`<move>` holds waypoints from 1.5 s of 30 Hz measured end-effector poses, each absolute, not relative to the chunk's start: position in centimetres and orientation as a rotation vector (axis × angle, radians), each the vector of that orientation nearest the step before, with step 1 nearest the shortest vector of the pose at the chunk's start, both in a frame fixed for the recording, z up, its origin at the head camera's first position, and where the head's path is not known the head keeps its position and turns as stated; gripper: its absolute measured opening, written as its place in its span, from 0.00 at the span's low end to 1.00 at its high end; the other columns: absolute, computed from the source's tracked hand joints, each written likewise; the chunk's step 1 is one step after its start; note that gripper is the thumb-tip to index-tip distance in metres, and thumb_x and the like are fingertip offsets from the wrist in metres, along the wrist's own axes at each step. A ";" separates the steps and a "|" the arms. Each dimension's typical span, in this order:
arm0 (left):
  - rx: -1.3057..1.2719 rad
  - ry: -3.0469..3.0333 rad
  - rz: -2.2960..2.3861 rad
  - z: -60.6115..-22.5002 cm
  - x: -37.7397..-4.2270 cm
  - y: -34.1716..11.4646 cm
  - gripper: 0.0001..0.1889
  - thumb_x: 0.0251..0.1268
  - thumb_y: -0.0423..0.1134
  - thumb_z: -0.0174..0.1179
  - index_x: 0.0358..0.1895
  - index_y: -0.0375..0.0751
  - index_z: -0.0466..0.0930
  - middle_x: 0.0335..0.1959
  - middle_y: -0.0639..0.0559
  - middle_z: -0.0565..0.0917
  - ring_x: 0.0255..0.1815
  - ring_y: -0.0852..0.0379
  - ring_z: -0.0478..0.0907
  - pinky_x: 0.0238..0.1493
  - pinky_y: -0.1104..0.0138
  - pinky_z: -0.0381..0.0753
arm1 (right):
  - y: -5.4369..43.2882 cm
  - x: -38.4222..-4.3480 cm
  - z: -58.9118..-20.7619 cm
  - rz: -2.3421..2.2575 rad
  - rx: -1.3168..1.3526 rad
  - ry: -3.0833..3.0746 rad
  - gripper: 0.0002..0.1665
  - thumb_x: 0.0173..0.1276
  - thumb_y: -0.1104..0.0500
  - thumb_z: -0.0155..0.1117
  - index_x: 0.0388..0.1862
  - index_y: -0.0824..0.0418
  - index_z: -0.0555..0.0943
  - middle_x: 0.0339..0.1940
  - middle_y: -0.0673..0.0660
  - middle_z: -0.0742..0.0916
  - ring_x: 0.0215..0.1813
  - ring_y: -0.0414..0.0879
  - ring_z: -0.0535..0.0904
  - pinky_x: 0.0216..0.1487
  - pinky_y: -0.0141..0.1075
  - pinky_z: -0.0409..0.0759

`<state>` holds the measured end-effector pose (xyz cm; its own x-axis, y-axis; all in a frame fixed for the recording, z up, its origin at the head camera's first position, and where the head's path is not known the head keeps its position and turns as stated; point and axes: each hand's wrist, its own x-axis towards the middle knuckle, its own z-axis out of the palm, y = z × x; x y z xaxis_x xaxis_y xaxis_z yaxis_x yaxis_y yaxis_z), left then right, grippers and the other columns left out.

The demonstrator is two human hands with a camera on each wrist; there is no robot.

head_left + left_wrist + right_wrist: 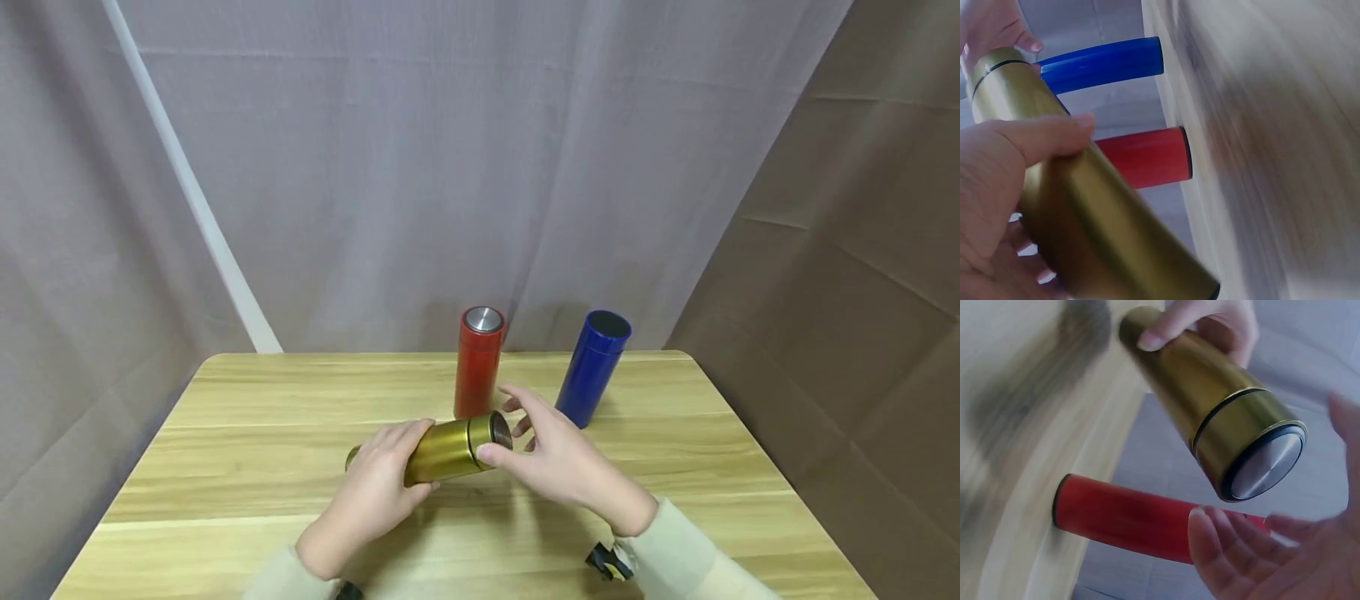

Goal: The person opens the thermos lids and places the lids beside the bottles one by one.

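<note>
The left hand [382, 471] holds the gold bottle [442, 454] around its body, thumb on the near side; the right hand [553, 458] is spread wide about the cap [482, 427], gripping nothing, and whether the thumb touches the rim I cannot tell.

The likeliest trouble seems a slip: one hand alone bears the bottle, its finish looks smooth, and a push or twist at the cap could turn it in the palm or drop it. The right fingers also reach near the red bottle [477, 375], so a careless sweep might topple it.

The gold bottle lies tilted above the surface [247, 467], its capped end towards two to three o'clock from the left hand and at about nine o'clock from the right. Farther out, the red bottle stands towards eleven from the right hand, the blue bottle [588, 375] towards one.
</note>
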<state>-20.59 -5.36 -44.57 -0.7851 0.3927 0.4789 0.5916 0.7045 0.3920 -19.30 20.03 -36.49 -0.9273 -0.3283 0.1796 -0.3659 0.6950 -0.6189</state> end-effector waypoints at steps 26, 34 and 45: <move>-0.775 -2.483 -0.648 -43.6 -20.6 -6.5 0.43 0.36 0.38 0.79 0.64 0.43 0.72 0.56 0.50 0.79 0.56 0.47 0.74 0.63 0.52 0.64 | 20.0 -19.2 -39.0 0.985 0.944 -2.656 0.49 0.58 0.57 0.74 0.74 0.41 0.58 0.63 0.41 0.70 0.53 0.38 0.74 0.47 0.37 0.80; -0.778 -2.490 -0.634 -43.7 -20.5 -6.5 0.44 0.38 0.39 0.78 0.66 0.44 0.70 0.58 0.51 0.78 0.58 0.48 0.73 0.64 0.53 0.63 | 19.5 -19.2 -39.0 1.184 0.600 -2.787 0.49 0.57 0.31 0.66 0.73 0.40 0.57 0.56 0.45 0.77 0.48 0.39 0.77 0.42 0.38 0.80; -0.780 -2.427 -0.630 -43.8 -20.5 -6.6 0.44 0.36 0.36 0.78 0.66 0.45 0.71 0.58 0.49 0.75 0.58 0.45 0.71 0.63 0.52 0.63 | 19.2 -19.5 -39.2 1.101 0.495 -2.887 0.33 0.63 0.27 0.53 0.55 0.48 0.75 0.31 0.43 0.80 0.33 0.38 0.77 0.33 0.35 0.76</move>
